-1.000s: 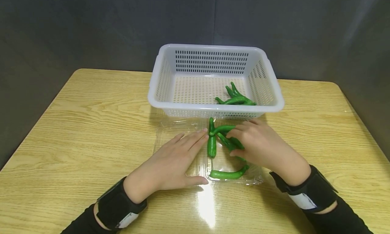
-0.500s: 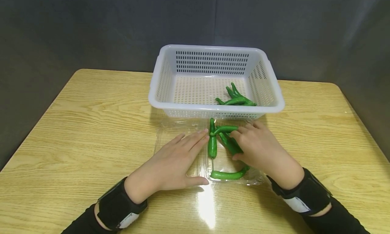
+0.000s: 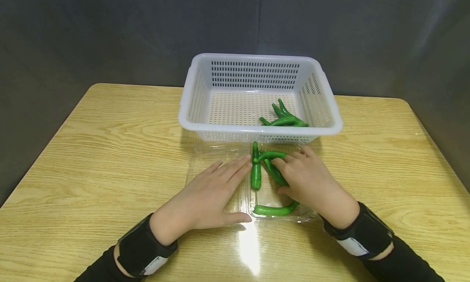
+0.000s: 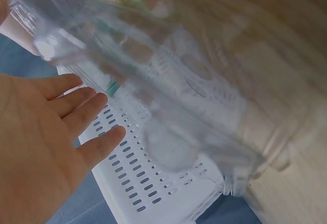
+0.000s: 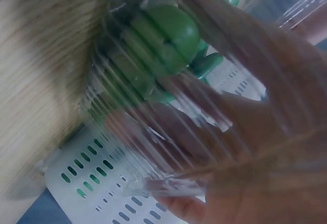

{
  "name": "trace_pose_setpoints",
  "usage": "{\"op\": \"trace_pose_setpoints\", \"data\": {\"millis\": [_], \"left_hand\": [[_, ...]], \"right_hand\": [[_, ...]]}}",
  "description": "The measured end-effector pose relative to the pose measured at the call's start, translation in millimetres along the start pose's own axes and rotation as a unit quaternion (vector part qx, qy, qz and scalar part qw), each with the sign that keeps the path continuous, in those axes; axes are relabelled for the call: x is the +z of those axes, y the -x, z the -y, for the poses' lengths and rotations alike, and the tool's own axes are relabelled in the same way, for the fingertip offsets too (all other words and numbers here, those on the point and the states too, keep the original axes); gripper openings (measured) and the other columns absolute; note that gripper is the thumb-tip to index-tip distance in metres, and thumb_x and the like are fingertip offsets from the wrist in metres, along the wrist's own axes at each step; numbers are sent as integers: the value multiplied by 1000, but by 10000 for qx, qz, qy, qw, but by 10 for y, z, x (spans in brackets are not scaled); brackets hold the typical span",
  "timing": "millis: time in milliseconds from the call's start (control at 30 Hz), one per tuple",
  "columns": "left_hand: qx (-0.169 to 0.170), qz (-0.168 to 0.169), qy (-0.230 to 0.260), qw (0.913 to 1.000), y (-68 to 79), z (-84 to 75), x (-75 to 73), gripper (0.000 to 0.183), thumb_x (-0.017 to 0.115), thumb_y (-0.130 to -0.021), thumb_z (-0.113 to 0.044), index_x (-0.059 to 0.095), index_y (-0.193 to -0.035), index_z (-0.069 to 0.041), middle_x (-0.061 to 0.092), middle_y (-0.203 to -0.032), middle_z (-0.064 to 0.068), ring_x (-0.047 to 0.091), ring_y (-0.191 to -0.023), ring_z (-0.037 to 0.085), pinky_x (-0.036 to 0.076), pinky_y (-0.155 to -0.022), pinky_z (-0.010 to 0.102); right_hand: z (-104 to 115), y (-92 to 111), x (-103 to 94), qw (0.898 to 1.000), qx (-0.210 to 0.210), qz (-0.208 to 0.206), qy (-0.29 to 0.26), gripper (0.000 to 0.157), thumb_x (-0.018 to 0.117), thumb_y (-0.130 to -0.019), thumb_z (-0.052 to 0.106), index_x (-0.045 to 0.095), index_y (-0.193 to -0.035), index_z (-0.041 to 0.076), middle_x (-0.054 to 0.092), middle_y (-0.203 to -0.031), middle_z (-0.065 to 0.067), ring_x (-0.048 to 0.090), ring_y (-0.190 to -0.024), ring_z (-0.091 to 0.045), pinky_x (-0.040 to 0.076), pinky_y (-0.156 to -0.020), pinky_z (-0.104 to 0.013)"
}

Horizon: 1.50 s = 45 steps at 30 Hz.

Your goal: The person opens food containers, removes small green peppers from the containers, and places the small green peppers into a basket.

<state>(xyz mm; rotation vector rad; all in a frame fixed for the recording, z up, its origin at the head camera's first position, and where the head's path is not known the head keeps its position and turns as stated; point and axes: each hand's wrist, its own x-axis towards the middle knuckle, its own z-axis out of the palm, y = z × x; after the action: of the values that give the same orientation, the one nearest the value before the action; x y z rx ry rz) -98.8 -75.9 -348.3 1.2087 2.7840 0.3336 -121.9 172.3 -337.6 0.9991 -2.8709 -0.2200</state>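
Note:
In the head view, my left hand (image 3: 207,196) lies with fingers straight over the lid half of a clear plastic clamshell box (image 3: 244,204). My right hand (image 3: 310,180) reaches into the other half, thumb and fingers curled around a green chili pepper (image 3: 278,176) that it partly hides. Left of those fingers lies an upright chili pepper (image 3: 256,174), with a curved chili pepper (image 3: 269,155) crossing it. Along the box's near side rests another chili pepper (image 3: 275,210). Through the box wall, the right wrist view shows peppers (image 5: 168,40) close to the fingers.
Directly behind the box stands a white perforated basket (image 3: 235,129). Several green chili peppers (image 3: 284,119) lie in its near right corner. Both sit on a wood-grain table (image 3: 110,151), with a dark grey partition (image 3: 147,37) around it.
My right hand has shifted slightly left and towards me within the box, and the chili peppers under it have moved a little. My left hand keeps its place.

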Motion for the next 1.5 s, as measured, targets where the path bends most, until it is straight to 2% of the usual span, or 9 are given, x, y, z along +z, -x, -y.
{"op": "trace_pose_setpoints", "data": {"millis": [467, 633, 867, 1133, 1300, 1500], "left_hand": [[-14, -1, 5, 10000, -4, -3, 0, 103, 56, -86, -71, 23, -157, -4, 13, -165, 8, 20, -149, 24, 17, -121, 47], [-4, -43, -32, 10000, -2, 0, 4, 103, 56, -86, -72, 23, -157, -4, 14, -165, 8, 20, -149, 24, 18, -121, 47], [-21, -39, -17, 10000, -5, -4, 5, 104, 56, -85, -72, 24, -157, -4, 15, -165, 8, 20, -149, 23, 18, -120, 48], [-44, -5, -42, 10000, -4, -7, 6, 104, 55, -86, -73, 23, -157, -4, 14, -165, 8, 20, -149, 23, 18, -120, 49], [-40, 8, -40, 10000, -4, -7, 7, 104, 55, -86, -72, 22, -157, -4, 13, -165, 8, 19, -149, 24, 17, -120, 48], [-19, -15, -27, 10000, -5, -3, 7, 104, 55, -86, -72, 23, -157, -4, 13, -165, 8, 19, -149, 24, 17, -121, 47]], "right_hand": [[6, -14, 48, 9999, 34, -138, -28, 56, 88, -72, 36, 63, -110, 4, 70, -90, -9, 67, -86, -29, 46, -83, -46], [11, -13, 50, 9998, -9, -214, 23, 53, 88, -73, 35, 62, -107, 2, 70, -88, -10, 67, -86, -29, 46, -88, -49], [14, -4, 31, 9994, -20, -331, 45, 48, 88, -71, 26, 63, -106, 3, 66, -87, -9, 65, -86, -30, 45, -88, -50], [-4, 26, -59, 9994, 63, -335, -13, 51, 87, -70, 22, 65, -111, 1, 62, -92, -12, 61, -91, -34, 45, -90, -49], [-24, 44, -106, 9987, 77, -490, -67, 53, 87, -67, 15, 66, -112, -2, 62, -96, -14, 61, -93, -35, 45, -88, -48], [-52, 71, -142, 9974, 90, -715, -88, 46, 80, -70, 4, 66, -113, -3, 63, -99, -15, 60, -96, -35, 43, -90, -48]]}}
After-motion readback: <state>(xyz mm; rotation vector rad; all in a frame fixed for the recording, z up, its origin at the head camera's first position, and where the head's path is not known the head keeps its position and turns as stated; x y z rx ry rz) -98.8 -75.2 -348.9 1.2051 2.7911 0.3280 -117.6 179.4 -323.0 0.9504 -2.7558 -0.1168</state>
